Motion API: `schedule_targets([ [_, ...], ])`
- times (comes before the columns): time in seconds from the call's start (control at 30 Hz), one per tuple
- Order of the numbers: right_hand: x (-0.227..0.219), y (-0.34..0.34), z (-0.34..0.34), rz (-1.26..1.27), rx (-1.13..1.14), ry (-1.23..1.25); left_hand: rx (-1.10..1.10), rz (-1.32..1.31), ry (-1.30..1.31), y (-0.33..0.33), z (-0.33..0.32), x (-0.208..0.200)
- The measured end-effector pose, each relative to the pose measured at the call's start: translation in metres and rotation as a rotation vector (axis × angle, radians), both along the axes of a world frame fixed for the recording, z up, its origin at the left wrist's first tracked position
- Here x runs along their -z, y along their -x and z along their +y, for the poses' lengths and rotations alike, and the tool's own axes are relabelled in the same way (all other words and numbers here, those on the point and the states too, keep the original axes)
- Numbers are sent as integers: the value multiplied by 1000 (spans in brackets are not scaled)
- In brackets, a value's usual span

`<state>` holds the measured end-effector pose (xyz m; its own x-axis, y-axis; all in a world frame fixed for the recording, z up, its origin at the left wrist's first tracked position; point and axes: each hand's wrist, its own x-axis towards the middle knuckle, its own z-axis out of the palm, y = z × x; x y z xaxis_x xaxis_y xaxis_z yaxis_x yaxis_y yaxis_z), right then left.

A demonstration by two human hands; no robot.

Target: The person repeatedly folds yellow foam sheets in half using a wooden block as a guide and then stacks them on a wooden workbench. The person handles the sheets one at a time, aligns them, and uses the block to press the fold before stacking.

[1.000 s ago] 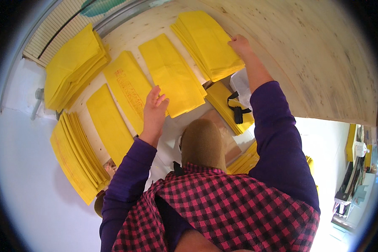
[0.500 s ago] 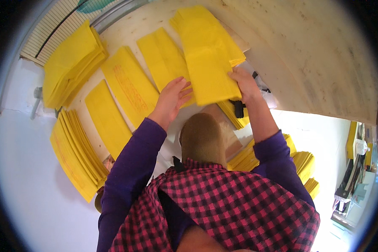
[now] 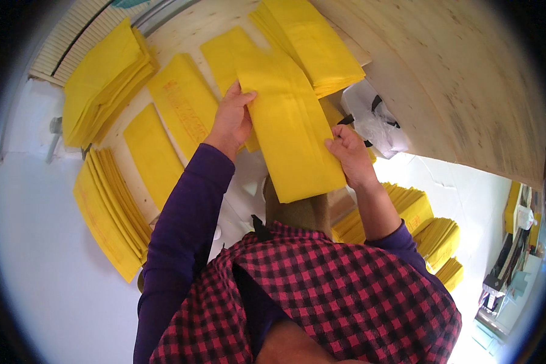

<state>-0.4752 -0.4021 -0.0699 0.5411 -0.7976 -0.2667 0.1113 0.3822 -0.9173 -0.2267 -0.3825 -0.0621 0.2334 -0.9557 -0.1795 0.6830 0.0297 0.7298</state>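
A long folded piece of yellow cloth (image 3: 291, 133) is held up in front of me, over my lap. My left hand (image 3: 230, 118) grips its left edge, thumb lying on top. At the right edge, near the lower corner, the fingers of my right hand (image 3: 350, 155) are closed on the same piece. Just beyond it lies a stack of folded yellow cloth (image 3: 309, 45) on the table. To the left, another yellow pile (image 3: 225, 51) is partly covered by the held piece, beside a yellow piece with red print (image 3: 185, 100) and a plain one (image 3: 155, 161).
Thick yellow stacks stand at the far left (image 3: 106, 85) and near left (image 3: 106, 212). More yellow bundles (image 3: 400, 206) sit low on my right. A clear plastic bag (image 3: 382, 130) with black bits lies beside the right hand. A large wooden board (image 3: 455, 79) borders the right side.
The yellow cloth has come off the far right stack, toward me. My left hand, open before, now grips its left edge; the right hand has moved nearer with it.
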Motion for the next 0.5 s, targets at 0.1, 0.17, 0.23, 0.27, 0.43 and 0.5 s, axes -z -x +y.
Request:
schedule_targets([
  [0.1,-6,-15,-3,18,10,88,-93,-58,55,-9,-1,-11],
  [0.17,-10,-24,-7,24,-13,105,-104,-97,125,-22,-3,-17],
  [0.23,-8,-37,-15,72,-1,174,-120,-117,137,-37,-8,-19],
  [0.27,-5,-47,-21,116,18,235,-131,-119,117,-47,-11,-20],
  [0.43,14,-79,-50,310,-106,349,-205,-201,-74,-90,-24,-1],
  [0.5,22,-80,-56,402,-148,430,-257,-205,-288,-101,-24,15],
])
